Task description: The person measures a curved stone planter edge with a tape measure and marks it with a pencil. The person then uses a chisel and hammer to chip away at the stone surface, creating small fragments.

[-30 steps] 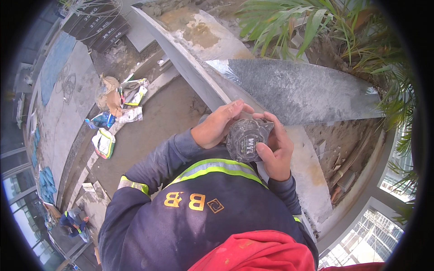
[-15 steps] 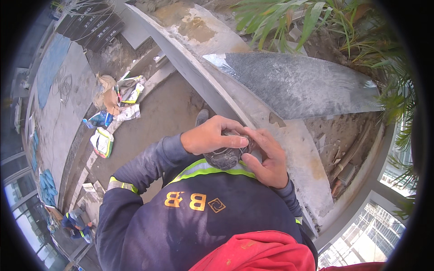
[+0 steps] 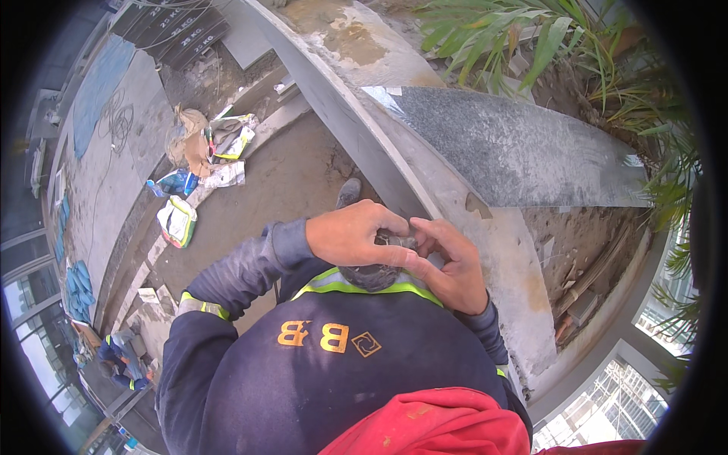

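Note:
In front of my waist, my left hand (image 3: 349, 238) is closed over a dark, dusty, rounded thing (image 3: 370, 279) with pale streaks, whose kind I cannot make out. Its thumb lies across the top of it. My right hand (image 3: 459, 267) curls in from the other side, with fingers and thumb bent round the thing's upper end. The two thumbs come close together there. My fingers hide part of the thing, and its lower side is against my dark jacket (image 3: 318, 379) with its reflective band.
A low concrete wall (image 3: 356, 121) runs diagonally ahead. Beyond it lie a grey slab (image 3: 523, 144) and a leafy plant (image 3: 516, 38). Torn bags (image 3: 178, 221) litter the left ledge. A boot (image 3: 349, 192) stands on the dusty floor. Another person (image 3: 121, 364) crouches at far left.
The view has shifted slightly, so the surroundings sit farther right. My right thumb has moved nearer my left thumb, and my right fingers have bent more. Both hands stay at the dark thing.

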